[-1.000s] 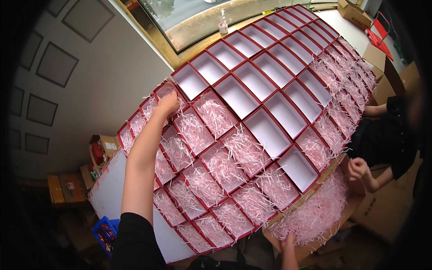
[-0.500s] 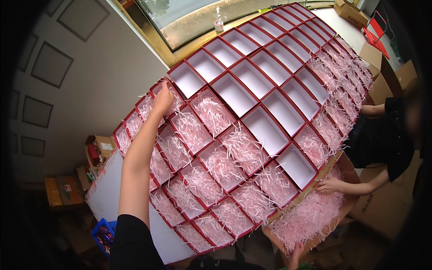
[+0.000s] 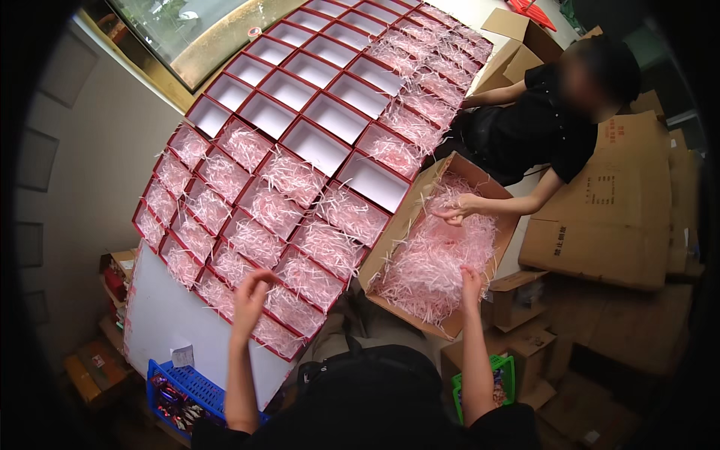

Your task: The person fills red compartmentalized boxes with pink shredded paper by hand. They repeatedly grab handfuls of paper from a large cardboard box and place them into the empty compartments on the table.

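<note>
My left hand (image 3: 251, 292) hovers over the near boxes of the grid, its fingers loosely bent and apart, with nothing seen in them. Below it, pink shredded paper (image 3: 304, 276) fills the red-edged boxes. My right hand (image 3: 471, 286) is at the near right side of a cardboard carton (image 3: 381, 264) heaped with more of the same paper. Its fingers are drawn together at the strands, and some paper shows by the fingertips. Across the carton, a co-worker's hand (image 3: 459, 210) reaches into the heap. Farther back, several boxes (image 3: 319, 146) show bare white bottoms.
A blue basket (image 3: 191, 386) of wrapped items stands at lower left beside a white tabletop (image 3: 169, 315). At lower right is a green basket (image 3: 504, 371). Large flattened cartons (image 3: 600, 202) lean behind the co-worker (image 3: 544, 120). A window (image 3: 191, 37) borders the far left.
My left hand has come back from a box at the far left, now filled with paper, toward me. The view has swung right. The co-worker's hand has moved over the paper heap.
</note>
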A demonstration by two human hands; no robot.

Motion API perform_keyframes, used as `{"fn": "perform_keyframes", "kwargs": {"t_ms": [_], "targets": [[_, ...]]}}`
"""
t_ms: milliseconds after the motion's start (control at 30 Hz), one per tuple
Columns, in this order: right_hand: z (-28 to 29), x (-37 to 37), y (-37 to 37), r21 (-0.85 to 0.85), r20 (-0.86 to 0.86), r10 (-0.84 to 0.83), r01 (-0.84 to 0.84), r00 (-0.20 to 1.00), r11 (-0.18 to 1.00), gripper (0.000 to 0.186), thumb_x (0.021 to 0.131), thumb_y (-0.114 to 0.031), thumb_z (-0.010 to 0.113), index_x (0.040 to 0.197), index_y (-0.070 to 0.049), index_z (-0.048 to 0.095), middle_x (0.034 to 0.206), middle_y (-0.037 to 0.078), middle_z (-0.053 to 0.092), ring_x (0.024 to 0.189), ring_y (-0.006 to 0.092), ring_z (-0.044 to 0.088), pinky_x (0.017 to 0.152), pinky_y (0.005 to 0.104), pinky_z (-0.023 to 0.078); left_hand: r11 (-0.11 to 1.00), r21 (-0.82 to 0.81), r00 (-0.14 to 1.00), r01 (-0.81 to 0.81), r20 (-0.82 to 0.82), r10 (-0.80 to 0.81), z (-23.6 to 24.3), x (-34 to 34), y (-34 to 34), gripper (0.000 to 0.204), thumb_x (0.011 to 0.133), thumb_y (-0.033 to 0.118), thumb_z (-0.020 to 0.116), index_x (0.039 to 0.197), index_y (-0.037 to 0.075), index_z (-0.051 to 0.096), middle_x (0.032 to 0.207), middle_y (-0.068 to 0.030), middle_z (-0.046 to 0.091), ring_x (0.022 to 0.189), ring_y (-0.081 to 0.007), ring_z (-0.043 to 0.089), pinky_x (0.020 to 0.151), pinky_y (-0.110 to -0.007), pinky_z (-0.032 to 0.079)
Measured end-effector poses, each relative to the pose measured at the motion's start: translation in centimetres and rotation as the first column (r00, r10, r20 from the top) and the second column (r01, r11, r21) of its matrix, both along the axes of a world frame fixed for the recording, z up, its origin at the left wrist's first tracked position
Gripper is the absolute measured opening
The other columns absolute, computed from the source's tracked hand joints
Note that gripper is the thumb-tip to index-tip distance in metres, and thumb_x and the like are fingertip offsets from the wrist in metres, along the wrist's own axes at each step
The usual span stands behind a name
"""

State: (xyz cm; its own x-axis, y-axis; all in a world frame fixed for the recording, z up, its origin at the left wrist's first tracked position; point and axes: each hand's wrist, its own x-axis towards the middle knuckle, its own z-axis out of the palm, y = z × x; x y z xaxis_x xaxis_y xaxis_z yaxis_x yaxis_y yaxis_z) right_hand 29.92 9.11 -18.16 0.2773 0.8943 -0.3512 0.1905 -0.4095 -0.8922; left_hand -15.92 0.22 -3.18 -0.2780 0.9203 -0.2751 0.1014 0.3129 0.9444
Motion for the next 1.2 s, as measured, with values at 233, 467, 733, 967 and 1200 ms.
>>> {"fn": "perform_keyframes", "kwargs": {"t_ms": [233, 467, 733, 967, 1200], "targets": [[-3.3, -5.7, -2.4, -0.543, 0.437, 0.696, -0.45, 0.569, 0.709, 0.056, 0.064, -0.022, 0.06, 0.112, -0.002, 0.04, 0.085, 0.018, 0.055, 0.087, 0.0355, 0.05, 0.076, 0.0375, 0.039, 0.965, -0.072, 0.965, 0.251, 0.1, -0.243, 2.4, 11.6, -2.5, 0.024, 0.08, 0.006, 0.04, 0.102, 0.0, 0.047, 0.094, -0.0085, 0.054, 0.09, -0.0156, 0.051, 0.08, -0.027, 0.039], [2.5, -3.3, -1.1, -0.295, -0.134, 0.675, -0.68, 0.726, 0.672, 0.047, 0.066, -0.018, 0.06, 0.106, 0.001, 0.044, 0.09, 0.013, 0.054, 0.082, 0.0207, 0.052, 0.074, 0.0297, 0.04, 0.852, 0.047, 0.822, 0.522, -0.294, -0.488, 4.9, 15.4, 1.5, 0.026, 0.079, 0.012, 0.045, 0.104, 0.005, 0.046, 0.097, -0.0123, 0.052, 0.09, -0.0251, 0.051, 0.077, -0.031, 0.039], [8.2, 1.4, -0.8, -0.286, 0.009, 0.666, -0.636, 0.746, 0.717, 0.043, 0.065, -0.001, 0.057, 0.106, -0.006, 0.047, 0.091, 0.01, 0.056, 0.081, 0.0203, 0.054, 0.068, 0.0312, 0.043, 0.699, 0.069, 0.688, 0.712, -0.267, -0.675, 6.7, 19.3, 4.6, 0.027, 0.079, 0.013, 0.046, 0.104, 0.005, 0.046, 0.099, -0.0126, 0.051, 0.092, -0.0255, 0.05, 0.079, -0.031, 0.039], [18.5, -3.3, -1.3, -0.261, 0.544, 0.776, -0.815, 0.319, 0.517, 0.036, 0.064, -0.003, 0.052, 0.099, -0.009, 0.052, 0.091, 0.017, 0.053, 0.086, 0.0302, 0.051, 0.075, 0.0358, 0.04, 0.494, 0.252, 0.551, 0.832, -0.474, -0.686, 6.7, 22.3, 6.5, 0.061, 0.068, 0.018, 0.061, 0.12, 0.006, 0.031, 0.122, -0.0163, 0.032, 0.112, -0.0292, 0.033, 0.092, -0.034, 0.029], [26.2, -6.9, -0.1, 0.328, 0.358, 0.786, -0.856, 0.504, 0.399, 0.032, 0.064, -0.001, 0.053, 0.095, -0.003, 0.051, 0.088, 0.014, 0.052, 0.083, 0.0281, 0.051, 0.071, 0.0329, 0.041, 0.646, 0.349, 0.601, 0.678, 0.242, -0.762, 4.0, 22.2, 7.8, 0.073, 0.065, 0.02, 0.065, 0.123, 0.003, 0.025, 0.118, -0.0131, 0.036, 0.107, -0.0215, 0.038, 0.089, -0.031, 0.031]]}}
